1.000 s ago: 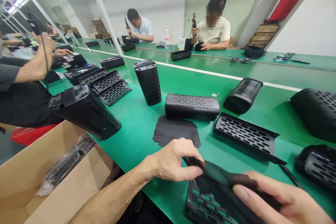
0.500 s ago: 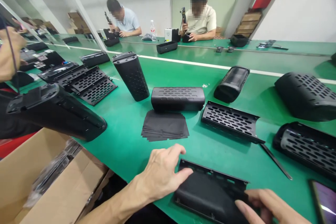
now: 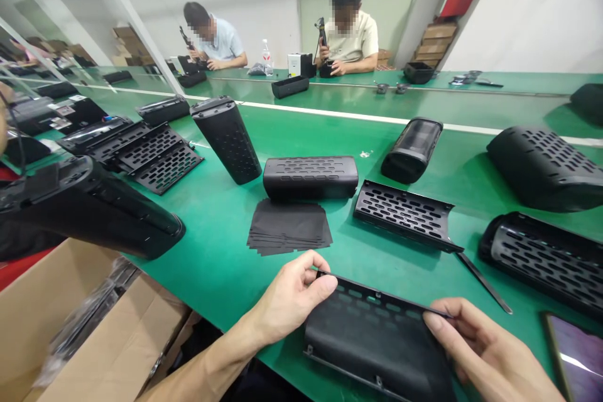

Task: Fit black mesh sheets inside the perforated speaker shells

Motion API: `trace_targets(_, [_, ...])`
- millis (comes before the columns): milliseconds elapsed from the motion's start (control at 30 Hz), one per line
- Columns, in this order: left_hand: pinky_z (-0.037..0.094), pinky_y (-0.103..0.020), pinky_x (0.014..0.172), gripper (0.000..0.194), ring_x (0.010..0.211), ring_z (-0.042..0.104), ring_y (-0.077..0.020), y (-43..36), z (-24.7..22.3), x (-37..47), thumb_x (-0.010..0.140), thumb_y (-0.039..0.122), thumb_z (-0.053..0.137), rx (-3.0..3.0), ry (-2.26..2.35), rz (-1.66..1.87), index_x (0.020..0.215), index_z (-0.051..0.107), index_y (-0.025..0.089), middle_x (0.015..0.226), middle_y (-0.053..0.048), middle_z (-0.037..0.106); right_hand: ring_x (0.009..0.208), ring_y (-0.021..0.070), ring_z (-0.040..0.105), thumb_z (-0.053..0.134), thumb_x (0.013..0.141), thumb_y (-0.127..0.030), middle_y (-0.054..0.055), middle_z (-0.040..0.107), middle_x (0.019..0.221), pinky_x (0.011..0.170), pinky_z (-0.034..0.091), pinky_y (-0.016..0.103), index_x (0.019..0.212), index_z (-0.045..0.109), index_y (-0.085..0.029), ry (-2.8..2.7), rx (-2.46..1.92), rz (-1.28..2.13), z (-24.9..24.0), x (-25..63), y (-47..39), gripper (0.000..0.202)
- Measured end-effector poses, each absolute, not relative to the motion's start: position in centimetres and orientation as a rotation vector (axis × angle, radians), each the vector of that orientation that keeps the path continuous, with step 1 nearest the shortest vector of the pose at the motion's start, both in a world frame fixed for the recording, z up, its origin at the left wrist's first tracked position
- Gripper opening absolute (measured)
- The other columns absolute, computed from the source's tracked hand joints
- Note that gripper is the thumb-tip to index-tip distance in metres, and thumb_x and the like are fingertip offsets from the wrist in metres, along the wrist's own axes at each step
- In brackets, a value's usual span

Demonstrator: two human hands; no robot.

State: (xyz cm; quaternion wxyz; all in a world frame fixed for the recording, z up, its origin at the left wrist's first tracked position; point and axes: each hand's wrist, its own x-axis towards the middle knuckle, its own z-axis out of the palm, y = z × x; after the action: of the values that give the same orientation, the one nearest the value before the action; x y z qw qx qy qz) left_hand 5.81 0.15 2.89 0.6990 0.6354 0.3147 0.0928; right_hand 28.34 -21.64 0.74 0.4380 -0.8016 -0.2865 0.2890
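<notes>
A black curved grille panel (image 3: 377, 342) with dark cloth laid inside it lies at the near edge of the green table (image 3: 226, 251). My left hand (image 3: 289, 295) grips its upper left corner between thumb and fingers. My right hand (image 3: 485, 355) pinches its upper right edge. Just beyond lies a stack of black cloth sheets (image 3: 288, 226). Behind the stack sits a black speaker body (image 3: 309, 177) on its side.
Perforated grille panels (image 3: 402, 213) (image 3: 151, 154), a standing speaker (image 3: 227, 138), and shells (image 3: 541, 166) (image 3: 541, 260) are spread around. A thin black rod (image 3: 483, 282) lies right of centre. A phone (image 3: 577, 358) is at the right, a cardboard box (image 3: 61, 326) lower left. Two people work across the table.
The cloth went from being pressed down to lying inside the panel. Both hands shifted to gripping the panel's upper corners and tilted it up. The view swung slightly left.
</notes>
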Motion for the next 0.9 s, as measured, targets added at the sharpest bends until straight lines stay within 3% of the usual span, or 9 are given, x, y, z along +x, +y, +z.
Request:
trace_targets(100, [0.036, -0.023, 0.061, 0.049, 0.063, 0.044, -0.0085, 0.1, 2.6, 6.1, 0.085, 0.058, 0.08, 1.217, 0.677, 0.217, 0.105, 0.055, 0.021, 0.076, 0.006, 0.055, 0.063, 0.0204, 0.061, 0.079, 0.08, -0.077, 0.003, 0.065, 0.081, 0.049, 0.051, 0.026, 0.111, 0.068, -0.024, -0.61, -1.931, 0.838, 0.1, 28.3, -22.1, 0.063])
trace_targets(200, [0.041, -0.023, 0.065, 0.05, 0.068, 0.05, -0.0087, -0.2, 2.5, 6.2, 0.081, 0.053, 0.085, 1.175, 0.693, 0.26, 0.106, 0.059, 0.018, 0.081, 0.003, 0.061, 0.085, 0.0278, 0.069, 0.085, 0.077, -0.073, 0.005, 0.07, 0.096, 0.064, 0.06, 0.029, 0.123, 0.065, -0.026, -0.517, -1.874, 0.93, -1.2, 28.6, -22.9, 0.069])
trace_targets(267, [0.044, -0.023, 0.068, 0.049, 0.07, 0.052, -0.0092, -0.5, 2.5, 6.3, 0.081, 0.051, 0.086, 1.158, 0.687, 0.29, 0.105, 0.06, 0.017, 0.082, 0.002, 0.063, 0.091, 0.0299, 0.07, 0.087, 0.074, -0.073, 0.005, 0.07, 0.1, 0.068, 0.062, 0.03, 0.124, 0.065, -0.027, -0.461, -1.853, 0.917, -1.8, 28.7, -23.4, 0.072])
trace_targets(600, [0.038, -0.022, 0.064, 0.051, 0.065, 0.045, -0.0077, -0.6, 2.1, 6.4, 0.083, 0.058, 0.085, 1.161, 0.696, 0.336, 0.103, 0.06, 0.018, 0.073, 0.005, 0.056, 0.07, 0.0208, 0.057, 0.087, 0.073, -0.074, 0.002, 0.062, 0.085, 0.054, 0.052, 0.025, 0.124, 0.067, -0.027, -0.447, -1.864, 0.796, -1.1, 28.0, -22.9, 0.073])
trace_targets(900, [0.051, -0.026, 0.086, 0.042, 0.09, 0.065, -0.0126, -0.5, 1.5, 5.6, 0.087, 0.04, 0.087, 1.015, 0.52, 0.366, 0.116, 0.064, 0.019, 0.103, -0.004, 0.073, 0.069, 0.0193, 0.053, 0.087, 0.073, -0.075, 0.001, 0.06, 0.085, 0.052, 0.049, 0.024, 0.129, 0.066, -0.028, -0.345, -1.816, 0.839, -1.4, 27.7, -22.8, 0.076])
